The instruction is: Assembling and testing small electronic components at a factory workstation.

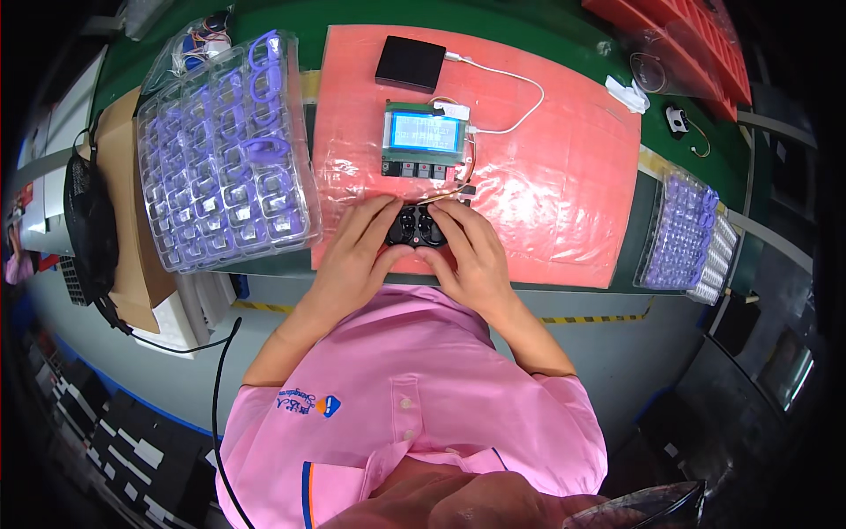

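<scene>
Near the front edge of the pink mat [564, 203], a small glossy black case [415, 227] with rounded hollows, like an earbud case, lies between my hands. My left hand [363, 238] grips its left side, with fingertips on the far edge and the thumb at the near edge. On the other side my right hand [469, 242] holds it the same way. Just beyond is a circuit board with a lit blue display [425, 132] and a row of grey buttons [423, 170]. Thin wires run from that board down to the case.
A black box [411, 63] connects to the board by a white cable [535, 93]. Clear trays of purple bands [227, 159] stand at the left, with another tray [679, 231] at the right. Far right are red bins [679, 44] and a small wired part [677, 121].
</scene>
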Demonstrator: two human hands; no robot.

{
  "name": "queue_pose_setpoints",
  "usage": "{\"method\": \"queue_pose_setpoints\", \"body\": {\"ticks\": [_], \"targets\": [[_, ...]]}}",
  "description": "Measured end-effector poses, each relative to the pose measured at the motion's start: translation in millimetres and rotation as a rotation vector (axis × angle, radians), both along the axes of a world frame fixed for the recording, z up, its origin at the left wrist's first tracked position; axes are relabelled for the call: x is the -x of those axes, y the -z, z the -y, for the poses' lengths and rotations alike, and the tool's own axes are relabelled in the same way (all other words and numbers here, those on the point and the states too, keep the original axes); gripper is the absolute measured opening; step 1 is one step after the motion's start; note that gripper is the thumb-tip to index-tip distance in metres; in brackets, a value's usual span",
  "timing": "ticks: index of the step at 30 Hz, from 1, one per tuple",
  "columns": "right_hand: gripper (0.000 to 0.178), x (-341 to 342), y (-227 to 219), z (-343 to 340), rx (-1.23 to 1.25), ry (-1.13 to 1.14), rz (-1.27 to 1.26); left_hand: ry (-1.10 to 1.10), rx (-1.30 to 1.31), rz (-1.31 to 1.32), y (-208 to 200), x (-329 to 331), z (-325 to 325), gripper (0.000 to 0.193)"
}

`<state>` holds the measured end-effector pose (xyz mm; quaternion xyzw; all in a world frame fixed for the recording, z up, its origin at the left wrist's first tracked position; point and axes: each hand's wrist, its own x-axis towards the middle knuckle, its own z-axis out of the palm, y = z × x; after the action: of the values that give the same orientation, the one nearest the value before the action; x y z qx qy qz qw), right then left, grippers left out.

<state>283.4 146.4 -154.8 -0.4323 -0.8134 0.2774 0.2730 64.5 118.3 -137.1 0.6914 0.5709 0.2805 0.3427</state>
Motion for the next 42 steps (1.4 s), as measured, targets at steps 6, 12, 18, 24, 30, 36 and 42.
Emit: {"method": "queue_pose_setpoints", "body": {"ticks": [6,12,18,24,30,36,42], "targets": [[0.060,-1.0,5.6,3.2,0.034,0.000,-0.006,0.008,0.007,-0.086,2.2,-3.7,7.7,0.060],[0.061,-4.0,10.0,2.2,-0.001,-0.005,-0.008,0.003,-0.057,-0.106,4.8,-4.1,6.6,0.062],[0.056,-3.2,-8.0,6.9,-0.098,0.011,-0.090,-0.032,-0.369,-0.112,-8.1,13.5,22.1,0.054],[0.061,27.6,-21.4,21.8,-0.052,-0.077,-0.293,-0.362,-0.695,-0.283,-11.7,65.4,49.8,0.046],[0.097,107.9,-36.2,26.3,0.403,-0.102,-0.395,-1.116,-0.747,0.016,-3.8,113.9,45.0,0.040],[0.110,144.0,-13.3,25.6,0.423,-0.174,-0.437,-1.333,-0.541,-0.004,15.0,164.2,60.1,0.039],[0.109,149.0,-10.7,34.2,0.414,-0.177,-0.316,-1.310,-0.306,0.299,28.5,184.6,56.8,0.041]]}}
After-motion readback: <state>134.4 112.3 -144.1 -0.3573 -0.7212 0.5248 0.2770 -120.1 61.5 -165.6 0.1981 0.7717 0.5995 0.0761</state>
